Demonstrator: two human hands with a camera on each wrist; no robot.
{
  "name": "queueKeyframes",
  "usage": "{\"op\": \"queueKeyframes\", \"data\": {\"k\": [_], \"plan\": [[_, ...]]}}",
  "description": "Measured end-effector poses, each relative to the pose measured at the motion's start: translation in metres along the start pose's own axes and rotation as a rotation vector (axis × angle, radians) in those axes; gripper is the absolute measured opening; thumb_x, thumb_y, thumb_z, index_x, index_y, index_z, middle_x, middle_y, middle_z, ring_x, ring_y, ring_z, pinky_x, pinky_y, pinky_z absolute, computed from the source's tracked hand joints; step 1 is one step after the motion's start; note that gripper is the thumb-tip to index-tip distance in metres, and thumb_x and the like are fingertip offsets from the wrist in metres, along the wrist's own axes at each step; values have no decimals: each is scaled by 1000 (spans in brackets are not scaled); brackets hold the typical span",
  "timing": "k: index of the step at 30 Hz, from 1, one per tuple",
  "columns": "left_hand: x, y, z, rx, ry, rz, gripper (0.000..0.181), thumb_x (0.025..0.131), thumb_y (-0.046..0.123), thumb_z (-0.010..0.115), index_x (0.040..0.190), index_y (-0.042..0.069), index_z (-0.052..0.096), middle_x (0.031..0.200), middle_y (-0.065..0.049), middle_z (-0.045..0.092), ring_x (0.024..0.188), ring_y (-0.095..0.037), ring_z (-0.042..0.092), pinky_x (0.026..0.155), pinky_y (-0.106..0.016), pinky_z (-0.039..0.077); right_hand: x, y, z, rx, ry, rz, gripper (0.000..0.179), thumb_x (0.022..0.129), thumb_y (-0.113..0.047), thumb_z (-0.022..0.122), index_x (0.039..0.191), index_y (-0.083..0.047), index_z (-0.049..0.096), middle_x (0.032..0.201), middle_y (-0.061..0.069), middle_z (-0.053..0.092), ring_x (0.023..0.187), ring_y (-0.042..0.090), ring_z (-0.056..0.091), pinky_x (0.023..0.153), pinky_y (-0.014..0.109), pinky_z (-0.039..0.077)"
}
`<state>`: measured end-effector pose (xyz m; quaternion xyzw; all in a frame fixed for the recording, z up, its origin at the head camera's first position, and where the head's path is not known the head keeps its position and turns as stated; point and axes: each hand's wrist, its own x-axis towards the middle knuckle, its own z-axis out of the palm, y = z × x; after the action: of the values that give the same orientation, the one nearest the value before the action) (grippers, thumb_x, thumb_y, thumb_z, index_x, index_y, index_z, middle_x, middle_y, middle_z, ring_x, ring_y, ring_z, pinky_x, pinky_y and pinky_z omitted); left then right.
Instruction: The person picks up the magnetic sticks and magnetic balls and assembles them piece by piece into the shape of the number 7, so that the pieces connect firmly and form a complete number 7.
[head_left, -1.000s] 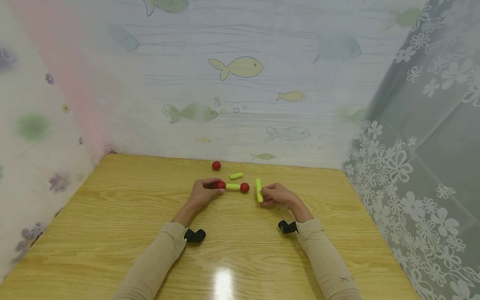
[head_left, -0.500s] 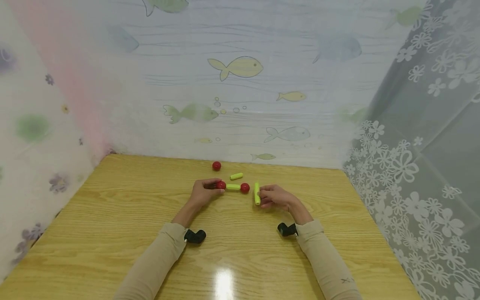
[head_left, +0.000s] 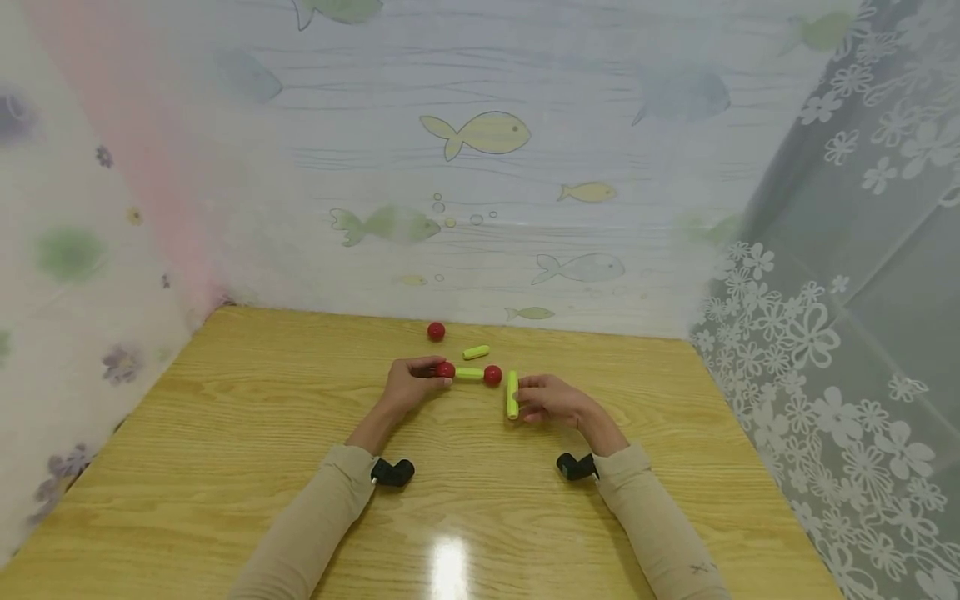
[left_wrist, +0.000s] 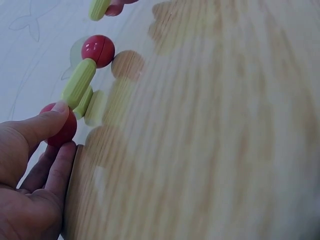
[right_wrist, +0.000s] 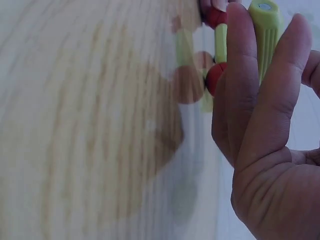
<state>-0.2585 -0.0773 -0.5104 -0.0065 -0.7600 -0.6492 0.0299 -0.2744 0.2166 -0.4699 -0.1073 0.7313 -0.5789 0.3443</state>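
Between thumb and fingers, my left hand (head_left: 409, 387) pinches a red ball (left_wrist: 66, 131). A short ribbed yellow-green rod (head_left: 469, 374) joins that ball to a second red ball (head_left: 492, 376), forming a row across the table. Just right of the row, my right hand (head_left: 553, 398) holds a longer yellow-green rod (head_left: 512, 396), which points away from me, apart from the end ball. In the right wrist view this longer rod (right_wrist: 267, 32) has a small grey disc in its end, and the fingers partly cover it.
Behind the row, a short yellow-green rod (head_left: 476, 352) and a loose red ball (head_left: 436, 332) lie on the wooden table (head_left: 480, 483). A fish-patterned curtain (head_left: 480, 192) rises at the table's back edge.
The longer rod in my right hand has shifted slightly left and toward me, and its slant has straightened. My left hand stays on its ball; the row has not visibly moved.
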Motion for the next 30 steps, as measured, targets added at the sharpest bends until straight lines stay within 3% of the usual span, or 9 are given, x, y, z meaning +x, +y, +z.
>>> {"op": "queueKeyframes", "data": {"k": [7,16,30], "plan": [[1,0,0,1,7,-1,42,82,4,85,122,2,74,115,-18,74,108,-26,69,85,-24,55,0,0,8,12,27,45,57,105,-12,51,152,14,31,108,11,66,84,9,70,69,17,56],[1,-2,0,2,-2,-7,42,82,5,85,123,3,74,117,-18,74,110,-28,69,87,-26,55,1,0,19,10,5,77,52,104,-11,54,149,11,40,96,9,72,79,11,72,62,16,55],[1,-1,1,-15,3,-17,44,82,2,84,124,2,73,117,-19,74,110,-29,68,84,-23,55,5,-2,28,14,1,85,50,103,-12,55,147,9,44,89,7,74,78,11,73,57,15,51]]}}
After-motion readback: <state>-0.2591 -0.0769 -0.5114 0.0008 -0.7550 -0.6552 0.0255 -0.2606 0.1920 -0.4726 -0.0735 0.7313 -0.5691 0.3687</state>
